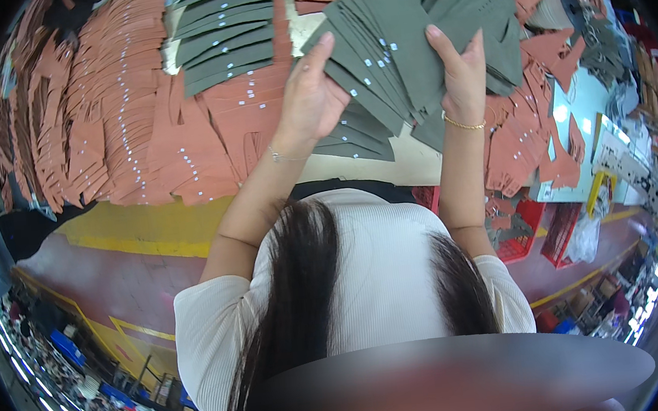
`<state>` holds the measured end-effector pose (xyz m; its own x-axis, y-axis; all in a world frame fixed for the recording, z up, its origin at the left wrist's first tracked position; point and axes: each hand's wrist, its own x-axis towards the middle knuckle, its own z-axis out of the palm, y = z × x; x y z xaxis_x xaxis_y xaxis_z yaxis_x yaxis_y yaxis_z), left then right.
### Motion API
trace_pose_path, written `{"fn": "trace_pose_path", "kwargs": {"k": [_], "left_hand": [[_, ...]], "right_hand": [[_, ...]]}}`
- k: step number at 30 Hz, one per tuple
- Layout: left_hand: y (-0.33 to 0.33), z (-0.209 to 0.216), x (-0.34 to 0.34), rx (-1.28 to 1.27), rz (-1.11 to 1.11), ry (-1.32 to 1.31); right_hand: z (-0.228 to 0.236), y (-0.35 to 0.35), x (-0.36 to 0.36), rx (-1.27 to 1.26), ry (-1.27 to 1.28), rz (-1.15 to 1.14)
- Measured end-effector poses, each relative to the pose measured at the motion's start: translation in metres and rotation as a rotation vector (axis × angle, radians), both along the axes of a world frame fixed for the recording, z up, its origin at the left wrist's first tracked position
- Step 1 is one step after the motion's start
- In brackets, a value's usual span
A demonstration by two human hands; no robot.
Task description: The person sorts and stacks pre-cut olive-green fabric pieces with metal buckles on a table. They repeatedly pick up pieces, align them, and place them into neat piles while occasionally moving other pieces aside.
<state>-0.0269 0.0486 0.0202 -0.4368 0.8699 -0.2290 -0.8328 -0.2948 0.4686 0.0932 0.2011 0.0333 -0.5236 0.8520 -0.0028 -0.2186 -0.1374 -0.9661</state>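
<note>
A fanned stack of flat dark green cut pieces (398, 20), with small white labels and punched holes, is tilted up over the table's far right part. At its left edge is my left hand (309, 100), thumb up and palm turned inward, its fingertips partly hidden by the pieces. My right hand (462, 70) grips the stack's near right side, thumb lying against the top piece and the other fingers mostly hidden. Beneath the stack, more green pieces (358, 135) lie spread on the pale tabletop (416, 164).
Overlapping rows of orange-brown cut pieces (120, 91) cover the table on the left. A column of green pieces (225, 29) lies beyond my left hand. More orange-brown pieces (516, 136) are at the right, with a red crate (523, 234) below the table edge.
</note>
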Motion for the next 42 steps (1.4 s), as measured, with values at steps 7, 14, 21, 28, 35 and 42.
{"fn": "trace_pose_path", "kwargs": {"k": [7, 14, 21, 28, 35, 42], "left_hand": [[0.0, 0.002, -0.001, -0.015, -0.013, -0.017], [-0.002, 0.002, -0.003, 0.043, -0.046, -0.096], [0.0, 0.005, -0.001, -0.012, -0.043, -0.059], [-0.01, -0.001, -0.029, 0.303, -0.329, -0.462], [0.0, -0.021, -0.064, 0.137, -0.537, -0.296], [0.0, -0.02, -0.06, -0.252, -0.553, 0.014]], "right_hand": [[0.009, -0.001, 0.002, -0.033, -0.02, 0.0], [0.01, 0.0, 0.003, -0.02, -0.014, 0.018], [0.009, 0.001, 0.004, 0.007, -0.004, 0.011], [0.014, 0.005, 0.01, -0.003, -0.058, 0.072], [0.015, 0.014, 0.016, 0.116, -0.179, 0.372], [0.011, 0.004, 0.015, 0.689, -0.604, 0.156]]}}
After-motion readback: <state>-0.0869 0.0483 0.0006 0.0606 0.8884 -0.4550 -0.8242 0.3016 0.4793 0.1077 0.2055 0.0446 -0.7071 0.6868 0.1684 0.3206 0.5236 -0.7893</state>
